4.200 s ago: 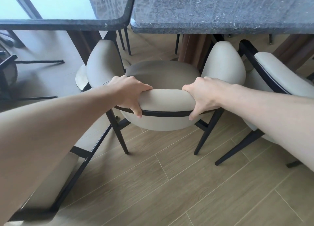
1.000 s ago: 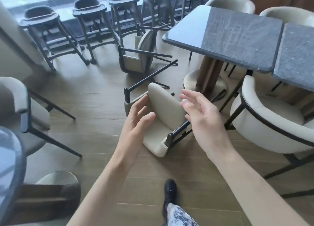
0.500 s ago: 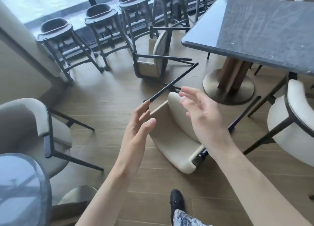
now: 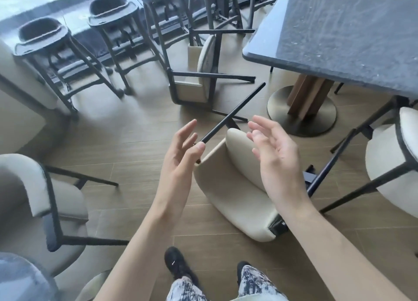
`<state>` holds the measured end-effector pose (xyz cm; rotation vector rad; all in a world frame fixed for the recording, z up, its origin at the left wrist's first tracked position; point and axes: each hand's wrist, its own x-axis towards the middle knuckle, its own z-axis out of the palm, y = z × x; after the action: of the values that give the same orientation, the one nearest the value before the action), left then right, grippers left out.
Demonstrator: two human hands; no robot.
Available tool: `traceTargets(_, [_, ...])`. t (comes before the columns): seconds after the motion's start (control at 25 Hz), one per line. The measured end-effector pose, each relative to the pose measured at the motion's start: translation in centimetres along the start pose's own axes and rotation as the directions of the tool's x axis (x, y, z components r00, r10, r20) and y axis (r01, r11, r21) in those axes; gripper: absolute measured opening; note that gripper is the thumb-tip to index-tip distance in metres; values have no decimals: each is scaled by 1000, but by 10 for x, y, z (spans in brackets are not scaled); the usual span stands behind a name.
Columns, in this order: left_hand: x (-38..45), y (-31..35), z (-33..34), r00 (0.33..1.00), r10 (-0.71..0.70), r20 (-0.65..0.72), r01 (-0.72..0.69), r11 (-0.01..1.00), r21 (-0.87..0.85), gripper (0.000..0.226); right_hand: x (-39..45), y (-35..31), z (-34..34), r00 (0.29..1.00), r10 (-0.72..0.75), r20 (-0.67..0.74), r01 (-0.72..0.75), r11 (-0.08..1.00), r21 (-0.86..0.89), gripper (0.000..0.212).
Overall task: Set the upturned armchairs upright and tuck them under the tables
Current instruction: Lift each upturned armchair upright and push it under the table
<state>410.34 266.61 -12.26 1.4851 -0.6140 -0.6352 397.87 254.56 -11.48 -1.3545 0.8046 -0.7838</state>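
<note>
Armchair (image 4: 228, 187) number one lies tipped over on the wood floor (image 4: 126, 142) in the middle of the frame, its cream back down and one black leg (image 4: 235, 110) poking up toward the upper right. Both hands hang above it and hold nothing. The left hand (image 4: 178, 162) is just left of the seat with its fingers straight and loose. The right hand (image 4: 273, 158) is over the seat, fingers spread and a little bent. Neither hand touches the chair. A second tipped armchair (image 4: 199, 74) lies on its side farther up, near the dark table (image 4: 339, 33) at the upper right. Compared with half a second ago, the chair looks bigger and closer, the hands sit a bit lower over it, and the table has slid toward the right.
</note>
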Motion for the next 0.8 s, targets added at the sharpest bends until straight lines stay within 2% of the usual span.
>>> traceTargets(0.2, [70,-10,-33,988,23,156,-21,1000,-14,62,23,15,47,984,-10,-177,16,999,35,34])
traceTargets(0.36, [118,-20,-60,939,-2,344,15,999,-36,60,32,25,89,932,7,-362,9,999,42,35])
traceTargets(0.4, [123,-23,-61,935,-3,354,21,999,-45,60,32,24,92,924,6,-382,13,999,48,36])
traceTargets(0.48, [143,-30,-65,894,-48,446,64,998,-21,58,36,29,105,858,30,-513,14,997,82,37])
traceTargets(0.56, [150,-39,-65,885,-35,464,46,999,-12,49,36,30,108,825,28,-565,29,995,91,35])
traceTargets(0.64, [163,-51,-65,857,-55,512,73,997,-16,39,39,43,113,760,75,-645,5,993,121,33])
traceTargets(0.8, [174,-77,-53,831,-73,551,99,995,-18,39,40,65,111,672,143,-727,-12,983,182,25])
